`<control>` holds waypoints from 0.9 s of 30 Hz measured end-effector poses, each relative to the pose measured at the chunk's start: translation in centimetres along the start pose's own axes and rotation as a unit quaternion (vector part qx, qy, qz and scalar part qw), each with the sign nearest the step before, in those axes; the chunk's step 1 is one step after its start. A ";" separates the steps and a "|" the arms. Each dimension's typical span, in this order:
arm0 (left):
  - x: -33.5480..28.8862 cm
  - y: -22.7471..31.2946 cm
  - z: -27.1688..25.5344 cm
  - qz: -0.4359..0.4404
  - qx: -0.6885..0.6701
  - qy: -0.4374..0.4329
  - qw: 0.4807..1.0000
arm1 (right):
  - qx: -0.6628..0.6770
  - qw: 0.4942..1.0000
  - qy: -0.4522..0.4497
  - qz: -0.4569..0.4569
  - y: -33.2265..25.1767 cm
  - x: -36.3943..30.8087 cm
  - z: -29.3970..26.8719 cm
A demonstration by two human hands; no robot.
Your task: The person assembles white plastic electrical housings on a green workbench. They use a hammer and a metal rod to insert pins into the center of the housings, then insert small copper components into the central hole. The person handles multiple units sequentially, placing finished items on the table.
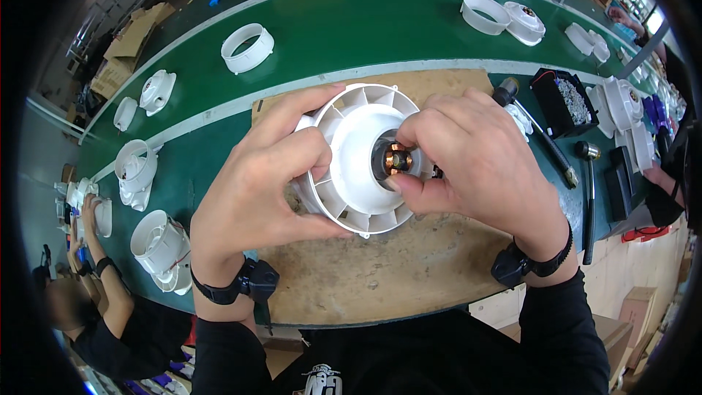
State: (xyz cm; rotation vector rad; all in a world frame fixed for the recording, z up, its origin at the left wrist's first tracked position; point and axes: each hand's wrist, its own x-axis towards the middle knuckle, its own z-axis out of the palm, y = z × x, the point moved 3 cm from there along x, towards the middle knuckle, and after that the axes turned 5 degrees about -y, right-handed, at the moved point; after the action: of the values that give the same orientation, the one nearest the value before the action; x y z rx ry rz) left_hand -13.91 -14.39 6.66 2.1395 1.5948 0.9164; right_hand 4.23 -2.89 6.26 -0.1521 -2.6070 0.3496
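Observation:
A round white plastic fan housing (358,128) with radial vanes stands tilted above the wooden board. My left hand (263,168) grips its left rim, thumb at the lower edge and fingers curled over the upper side. In the housing's central opening sits a small motor (397,161) with copper windings. My right hand (472,153) reaches over the right side, thumb and forefinger closed about the motor at the opening. The right fingers partly cover the motor and the housing's right rim.
The brown board (351,271) lies on a green table. A mallet (541,128), a second hammer (589,197) and a black box of screws (567,102) are right. White housings (159,245) stand left, near a co-worker (110,292). Beyond, a green conveyor (365,25) carries a white ring (246,49).

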 end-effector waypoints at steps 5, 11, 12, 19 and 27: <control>0.0 -0.2 0.2 -0.001 0.015 0.003 1.000 | -0.010 1.000 0.019 -0.010 -0.2 0.0 -0.1; 0.2 0.1 0.0 -0.001 0.023 0.003 1.000 | -0.020 0.999 0.041 0.003 0.0 -0.1 -0.1; 0.2 0.0 0.1 -0.001 0.028 0.007 1.000 | -0.020 0.999 0.036 0.010 -0.1 -0.1 -0.1; 0.2 -0.2 0.2 -0.020 0.046 0.010 0.999 | -0.024 0.999 0.042 0.010 0.1 -0.1 -0.4; 1.6 -1.9 0.3 -0.004 0.038 0.079 0.996 | 0.070 0.987 0.108 0.095 2.7 -0.1 -2.3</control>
State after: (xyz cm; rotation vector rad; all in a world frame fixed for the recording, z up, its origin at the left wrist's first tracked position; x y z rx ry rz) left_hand -14.83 -12.27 5.83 2.1556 1.7386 1.0612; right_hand 5.56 0.16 7.39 -0.3705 -2.3510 0.5492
